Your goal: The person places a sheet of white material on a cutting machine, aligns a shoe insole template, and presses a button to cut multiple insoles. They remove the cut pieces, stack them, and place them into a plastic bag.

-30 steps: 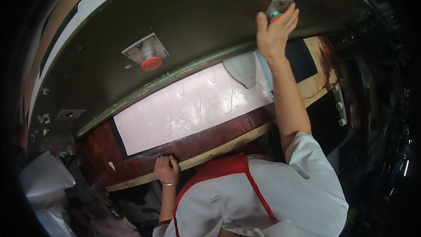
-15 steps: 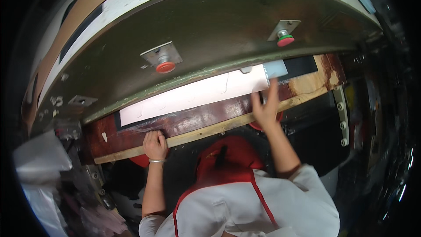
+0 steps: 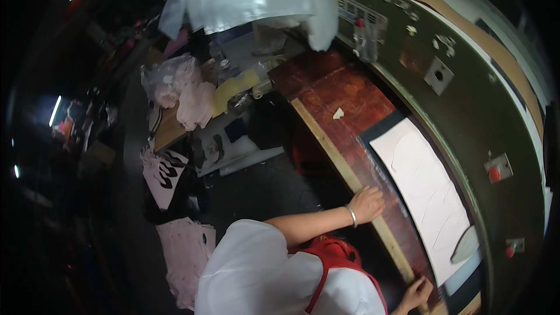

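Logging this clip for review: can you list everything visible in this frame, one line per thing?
wooden bench: one, dark red with a pale front edge strip, running along the machine
white sheet: one, white, lying flat on the bench under the machine
machine housing: one, olive green, curved, right side
red buttons: two, on grey plates on the housing
plastic bags: a heap, pinkish, left of the bench
paper stack: one, pale, on the floor lower left
bracelet: one, silver, left wrist
left hand: resting on the bench edge
right hand: on the bench edge, bottom right
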### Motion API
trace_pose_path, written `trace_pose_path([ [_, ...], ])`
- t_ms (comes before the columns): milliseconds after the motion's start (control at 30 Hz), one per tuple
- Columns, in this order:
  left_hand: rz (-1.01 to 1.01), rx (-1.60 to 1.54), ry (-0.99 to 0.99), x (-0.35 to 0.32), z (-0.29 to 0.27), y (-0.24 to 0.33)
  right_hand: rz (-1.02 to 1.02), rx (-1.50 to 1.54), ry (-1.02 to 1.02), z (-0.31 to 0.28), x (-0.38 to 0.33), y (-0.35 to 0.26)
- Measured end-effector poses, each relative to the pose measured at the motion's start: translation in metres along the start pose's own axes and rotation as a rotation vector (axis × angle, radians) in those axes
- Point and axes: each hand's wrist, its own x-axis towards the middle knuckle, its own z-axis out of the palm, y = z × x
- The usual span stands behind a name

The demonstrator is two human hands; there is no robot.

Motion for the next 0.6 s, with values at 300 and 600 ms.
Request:
trace_pose_path([
  [300, 0.239, -0.294, 0.030, -0.110, -0.047, 0.048, 0.083, -0.489, 0.101, -0.023, -0.016, -0.011],
  [600, 0.524, -0.004, -0.594, -0.107, -0.032, 0.084, 0.305, 0.581, 0.111, -0.044, -0.041, 0.002],
])
